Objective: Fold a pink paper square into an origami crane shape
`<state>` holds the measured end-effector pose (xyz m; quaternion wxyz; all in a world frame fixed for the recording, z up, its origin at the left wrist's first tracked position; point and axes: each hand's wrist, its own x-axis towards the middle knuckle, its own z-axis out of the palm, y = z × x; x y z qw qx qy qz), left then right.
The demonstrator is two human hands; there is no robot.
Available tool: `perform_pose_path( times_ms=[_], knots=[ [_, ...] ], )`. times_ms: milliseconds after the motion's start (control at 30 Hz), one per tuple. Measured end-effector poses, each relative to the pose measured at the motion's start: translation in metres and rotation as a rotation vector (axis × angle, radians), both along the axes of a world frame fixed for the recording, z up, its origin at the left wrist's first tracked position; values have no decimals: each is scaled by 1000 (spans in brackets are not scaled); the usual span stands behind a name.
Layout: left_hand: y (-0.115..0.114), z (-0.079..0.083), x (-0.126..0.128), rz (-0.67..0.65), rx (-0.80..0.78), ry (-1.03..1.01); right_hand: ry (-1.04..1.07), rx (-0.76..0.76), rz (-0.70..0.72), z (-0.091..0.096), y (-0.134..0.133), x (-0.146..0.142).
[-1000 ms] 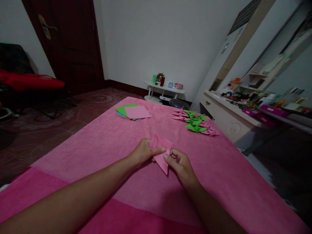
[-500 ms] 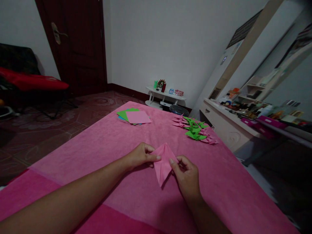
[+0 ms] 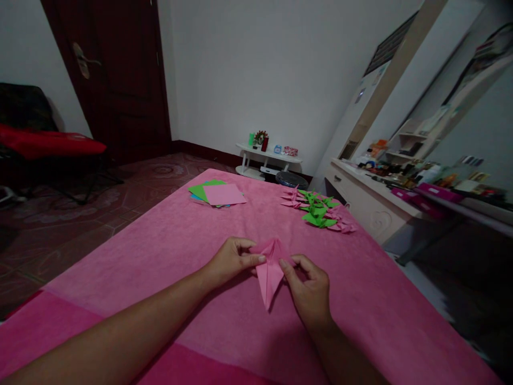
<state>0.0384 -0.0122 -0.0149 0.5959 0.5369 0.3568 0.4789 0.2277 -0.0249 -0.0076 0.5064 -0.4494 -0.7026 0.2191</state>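
A pink sheet of origami paper [image 3: 269, 280], folded into a pointed kite-like shape, is held between my two hands just above the pink cloth [image 3: 192, 321]. My left hand [image 3: 233, 259] pinches its left side, thumb on top and fingers underneath. On the right edge, my right hand [image 3: 309, 283] is closed with its thumb pressed on the paper. One long point aims toward me and a crease runs down the middle. The fingertips beneath the paper are hidden.
A stack of square coloured papers [image 3: 224, 194] lies at the far left of the cloth. Several folded green and pink paper cranes [image 3: 318, 214] sit at the far right. Beyond are a white shelf [image 3: 268, 152] and a cluttered dresser [image 3: 372, 187].
The paper's sides have drawn inward, so its near point looks narrower. Both hands keep their grip on it. The whole view has shifted slightly.
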Motion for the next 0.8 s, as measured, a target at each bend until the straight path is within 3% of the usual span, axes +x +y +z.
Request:
perform_pose_path(
  times_ms=[133, 300, 467, 633, 800],
  knots=[
    [-6, 2, 5, -68, -144, 15, 52, 87, -41, 1, 0, 1],
    [-7, 0, 7, -4, -150, 7, 53, 30, -70, -4, 2, 1],
    [-1, -6, 7, 60, -52, 131, 0, -123, -57, -14, 9, 1],
    [-1, -8, 7, 105, 128, 384, -114, -168, -11, -20, 15, 0],
    [-4, -10, 3, 234, 343, 822, -276, -193, -46, -22, 18, 2]
  ],
)
